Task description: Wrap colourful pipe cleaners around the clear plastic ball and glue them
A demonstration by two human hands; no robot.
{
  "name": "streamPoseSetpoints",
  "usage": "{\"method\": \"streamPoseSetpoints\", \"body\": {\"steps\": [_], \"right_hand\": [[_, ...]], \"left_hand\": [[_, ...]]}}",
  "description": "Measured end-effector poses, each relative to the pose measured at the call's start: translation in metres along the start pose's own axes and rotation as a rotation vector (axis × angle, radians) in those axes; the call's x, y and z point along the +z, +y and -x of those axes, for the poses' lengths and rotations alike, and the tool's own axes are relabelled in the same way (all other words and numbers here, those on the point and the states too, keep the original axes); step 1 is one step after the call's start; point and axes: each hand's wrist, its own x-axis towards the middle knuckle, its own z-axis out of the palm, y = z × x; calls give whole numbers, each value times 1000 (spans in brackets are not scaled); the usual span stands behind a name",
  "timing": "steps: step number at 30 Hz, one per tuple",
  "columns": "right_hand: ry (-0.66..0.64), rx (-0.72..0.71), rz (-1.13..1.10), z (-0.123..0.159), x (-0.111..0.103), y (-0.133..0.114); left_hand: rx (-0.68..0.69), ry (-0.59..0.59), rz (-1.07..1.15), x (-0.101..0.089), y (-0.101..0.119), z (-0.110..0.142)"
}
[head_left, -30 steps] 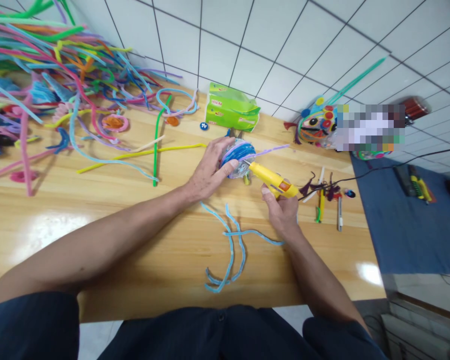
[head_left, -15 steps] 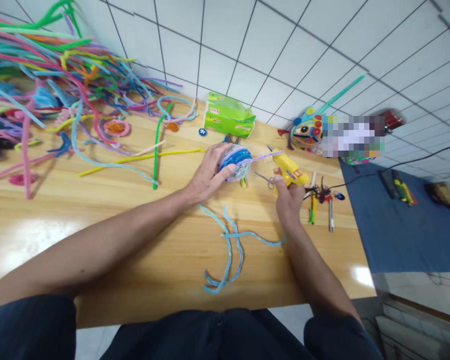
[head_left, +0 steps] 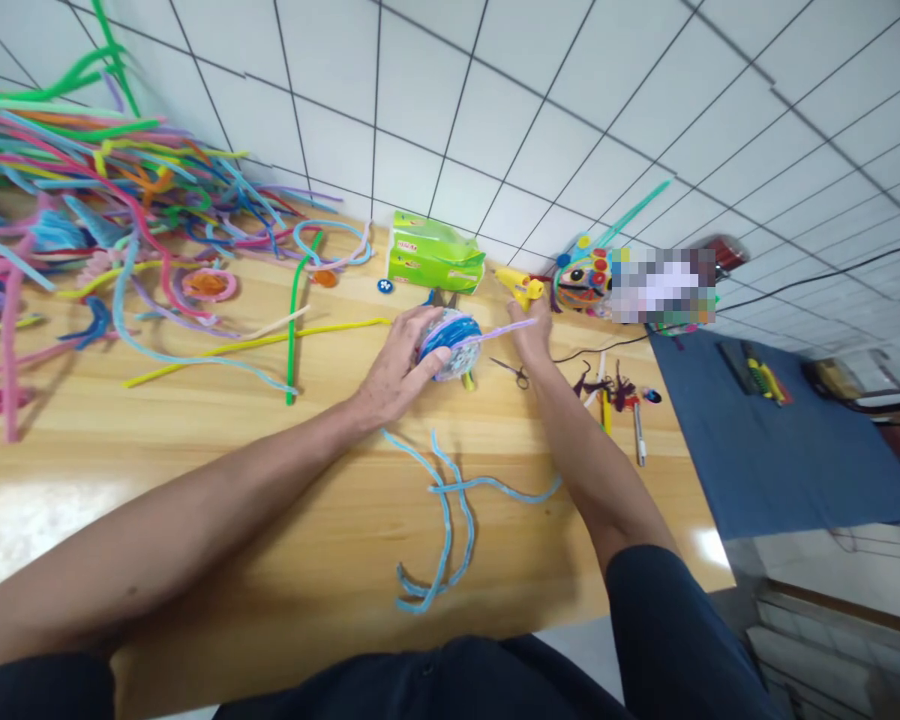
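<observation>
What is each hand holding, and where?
Left hand: the blue bundle, by its left side. Right hand: the yellow glue gun, apparently by its handle.

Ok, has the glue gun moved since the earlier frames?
Yes. Judged against the green pack, the yellow glue gun in the right hand has gone toward the tiled wall and is now close to the pack's right end.

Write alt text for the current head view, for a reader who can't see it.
The left hand steadies a rounded blue-wrapped craft piece on a wooden table, while the right hand grips a yellow glue gun near a green tissue pack. Light-blue fuzzy stems lie closest to the person; a multicoloured heap fills the far left.
</observation>
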Motion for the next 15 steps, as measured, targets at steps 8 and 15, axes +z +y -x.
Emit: {"method": "streamPoseSetpoints", "body": {"steps": [8, 15], "right_hand": [[-25, 39, 73, 4, -16, 1], [97, -35, -42, 52, -114, -1]], "left_hand": [[2, 32, 6, 0, -1, 1], [-29, 21, 10, -4, -2, 3]]}}
